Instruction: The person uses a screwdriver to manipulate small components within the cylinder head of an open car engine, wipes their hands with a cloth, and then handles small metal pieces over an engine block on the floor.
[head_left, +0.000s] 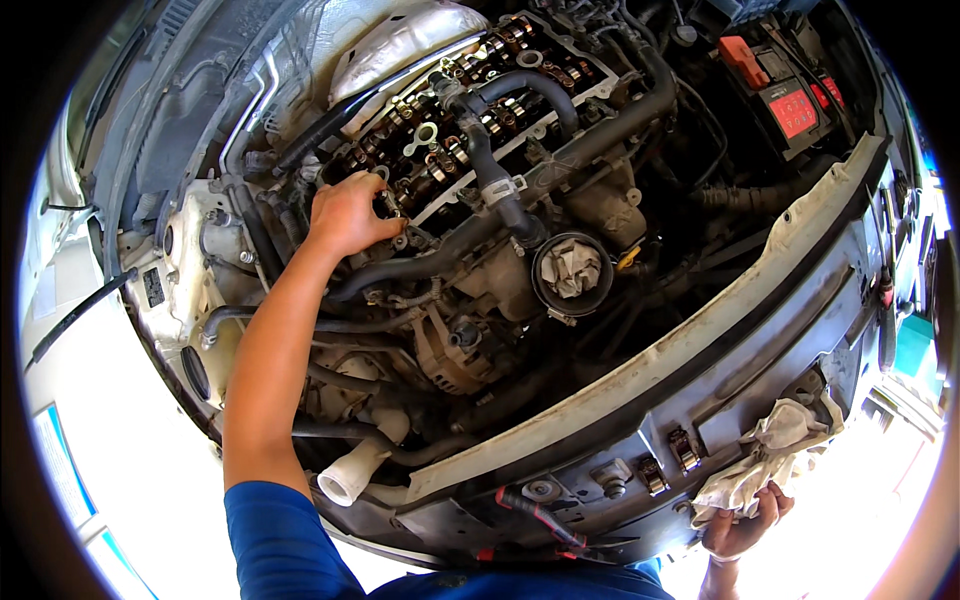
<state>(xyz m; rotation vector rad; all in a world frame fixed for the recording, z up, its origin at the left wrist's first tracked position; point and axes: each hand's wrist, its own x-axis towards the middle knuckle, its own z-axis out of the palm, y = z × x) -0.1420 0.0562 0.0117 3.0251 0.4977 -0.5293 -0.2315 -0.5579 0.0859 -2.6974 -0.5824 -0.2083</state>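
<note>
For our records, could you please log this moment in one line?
left hand: at left end of engine | right hand: holding crumpled cloth

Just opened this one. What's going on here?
A person is working over a car's open engine bay. Their bare left hand is at the left end of the exposed, oily metal camshafts; whether it grips anything is unclear. Their right hand holds crumpled off-white cloth or paper at the car's front edge, near two small dark metal parts. A crumpled off-white wad plugs the round dark pipe mouth.

Dark battery (792, 112) with red terminal cover (742, 62)
</note>
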